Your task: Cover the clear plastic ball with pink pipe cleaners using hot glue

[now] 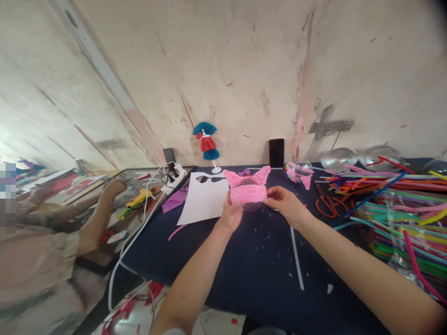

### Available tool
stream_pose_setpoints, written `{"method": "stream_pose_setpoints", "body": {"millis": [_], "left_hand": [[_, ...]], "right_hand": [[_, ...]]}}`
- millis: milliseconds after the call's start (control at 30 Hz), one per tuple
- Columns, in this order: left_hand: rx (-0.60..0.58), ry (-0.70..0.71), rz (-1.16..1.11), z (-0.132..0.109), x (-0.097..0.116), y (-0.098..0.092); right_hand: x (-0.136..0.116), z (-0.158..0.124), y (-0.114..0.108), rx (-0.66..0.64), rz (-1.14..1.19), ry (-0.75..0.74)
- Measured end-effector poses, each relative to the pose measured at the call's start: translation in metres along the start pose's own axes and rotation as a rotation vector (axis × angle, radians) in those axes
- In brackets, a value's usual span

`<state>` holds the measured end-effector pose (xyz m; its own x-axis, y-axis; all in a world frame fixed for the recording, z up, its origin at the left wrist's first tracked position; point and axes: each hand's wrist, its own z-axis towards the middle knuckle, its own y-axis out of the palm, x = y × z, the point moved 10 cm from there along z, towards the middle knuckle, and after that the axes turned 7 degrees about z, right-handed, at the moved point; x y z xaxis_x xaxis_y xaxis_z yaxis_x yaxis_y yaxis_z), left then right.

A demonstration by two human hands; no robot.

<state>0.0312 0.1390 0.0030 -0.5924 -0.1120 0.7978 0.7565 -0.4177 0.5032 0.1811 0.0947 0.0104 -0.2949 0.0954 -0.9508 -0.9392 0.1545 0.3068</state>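
Note:
Between my two hands is a clear plastic ball wrapped with a pink pipe-cleaner band (248, 194), with two pink pointed ears standing on top. My left hand (233, 215) grips its left side, fingers partly hidden behind it. At the right end of the band, my right hand (284, 203) pinches the pink edge between thumb and fingers. The piece is held above the dark blue table (258, 260). A white sheet of paper (204, 197) lies just left of it, with scissors (209, 178) on its far edge.
Bundles of coloured pipe cleaners (401, 223) cover the right side, with clear plastic domes (339, 159) behind. Another decorated clear ball (299, 172) and a phone (276, 152) stand near the wall. At left are a power strip (174, 179), a yellow glue gun (138, 202) and a co-worker's arm (99, 216).

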Motion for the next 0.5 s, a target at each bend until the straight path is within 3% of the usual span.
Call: {"method": "stream_pose_setpoints", "body": {"millis": [167, 500], "left_hand": [[0.013, 0.012, 0.037, -0.0004, 0.0006, 0.0009], [0.04, 0.042, 0.162, 0.0002, 0.0061, -0.0018]], "right_hand": [[-0.0005, -0.0005, -0.0049, 0.058, -0.071, -0.024], [-0.0003, -0.0021, 0.0014, 0.006, -0.129, -0.05]]}}
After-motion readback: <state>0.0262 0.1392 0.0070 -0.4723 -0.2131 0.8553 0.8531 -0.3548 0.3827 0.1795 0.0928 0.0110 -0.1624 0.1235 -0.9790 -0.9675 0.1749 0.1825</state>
